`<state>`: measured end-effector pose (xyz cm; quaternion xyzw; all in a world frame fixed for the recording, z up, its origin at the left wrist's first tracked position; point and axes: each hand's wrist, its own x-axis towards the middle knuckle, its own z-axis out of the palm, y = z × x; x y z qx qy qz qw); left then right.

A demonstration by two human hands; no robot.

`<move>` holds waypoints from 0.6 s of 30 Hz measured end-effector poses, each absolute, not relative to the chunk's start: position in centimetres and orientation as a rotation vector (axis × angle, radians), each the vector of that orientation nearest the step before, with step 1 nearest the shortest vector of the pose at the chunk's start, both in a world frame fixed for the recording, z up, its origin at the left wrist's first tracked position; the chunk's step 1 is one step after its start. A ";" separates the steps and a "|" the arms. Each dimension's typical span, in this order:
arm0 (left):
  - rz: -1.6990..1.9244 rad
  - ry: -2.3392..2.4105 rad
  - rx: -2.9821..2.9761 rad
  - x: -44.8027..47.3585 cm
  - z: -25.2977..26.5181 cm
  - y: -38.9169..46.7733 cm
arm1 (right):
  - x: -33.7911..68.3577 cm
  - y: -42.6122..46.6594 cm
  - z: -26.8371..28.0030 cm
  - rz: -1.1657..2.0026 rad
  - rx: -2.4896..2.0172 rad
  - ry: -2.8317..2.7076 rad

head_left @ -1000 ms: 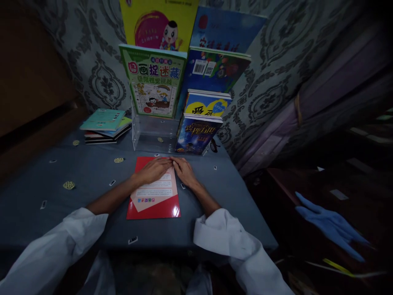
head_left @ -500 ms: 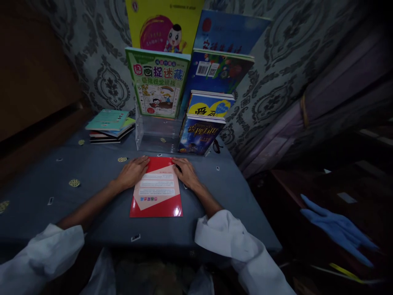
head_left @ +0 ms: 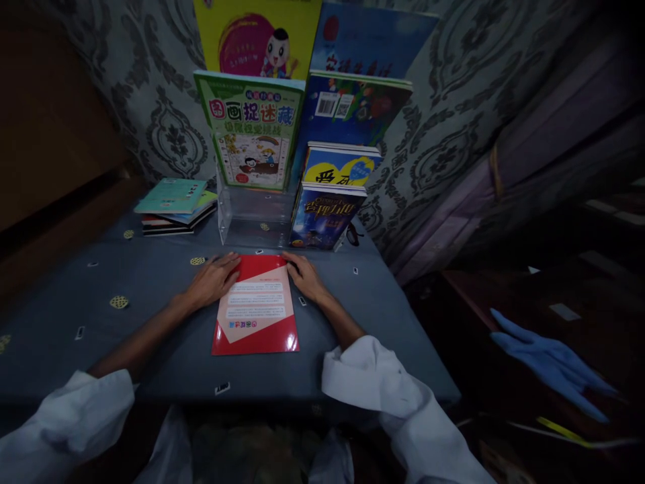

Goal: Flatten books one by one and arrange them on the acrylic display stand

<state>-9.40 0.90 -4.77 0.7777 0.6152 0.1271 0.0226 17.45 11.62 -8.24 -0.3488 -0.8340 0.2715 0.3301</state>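
Note:
A red book (head_left: 259,339) with a pale printed panel lies flat on the grey-blue tablecloth, its lettering upside down to me. My left hand (head_left: 214,279) rests along its upper left edge, fingers stretched toward the corner. At the upper right corner, my right hand (head_left: 305,277) touches the book's edge with its fingers extended. Just beyond the book stands a clear display rack (head_left: 252,225). Its left side holds a green picture book (head_left: 252,158) below a yellow book (head_left: 252,40); the lowest tier there shows bare plastic. Blue-covered books (head_left: 327,215) fill its right side.
A stack of books with a teal one (head_left: 171,196) on top sits at the back left of the table. Dark glasses (head_left: 353,235) lie beside the rack. Patterned wallpaper rises behind. To the right, a blue glove (head_left: 549,359) lies on a dark surface.
The view has shifted slightly, so the rack appears a little higher and further left. Both hands stay at the book's upper edges; my right hand has eased slightly outward. The book remains flat.

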 end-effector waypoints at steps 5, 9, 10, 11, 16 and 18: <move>0.327 1.707 2.484 -7.8 -4.2 2.0 | 17.6 12.3 -8.7 0.795 -0.879 -2.120; 0.314 1.574 2.522 -5.9 -4.0 3.7 | 17.7 12.5 -8.7 0.800 -0.877 -2.122; 0.309 1.550 2.528 -5.4 -4.0 4.1 | 17.7 12.5 -8.7 0.800 -0.877 -2.126; 0.302 1.530 2.533 -5.0 -4.0 4.5 | 17.7 12.5 -8.7 0.800 -0.877 -2.128; 0.288 1.450 2.559 -3.1 -4.3 5.6 | 17.8 12.5 -8.7 0.811 -0.866 -2.117; 0.300 1.432 2.575 -2.7 -4.4 5.5 | 17.7 12.5 -8.8 0.811 -0.871 -2.111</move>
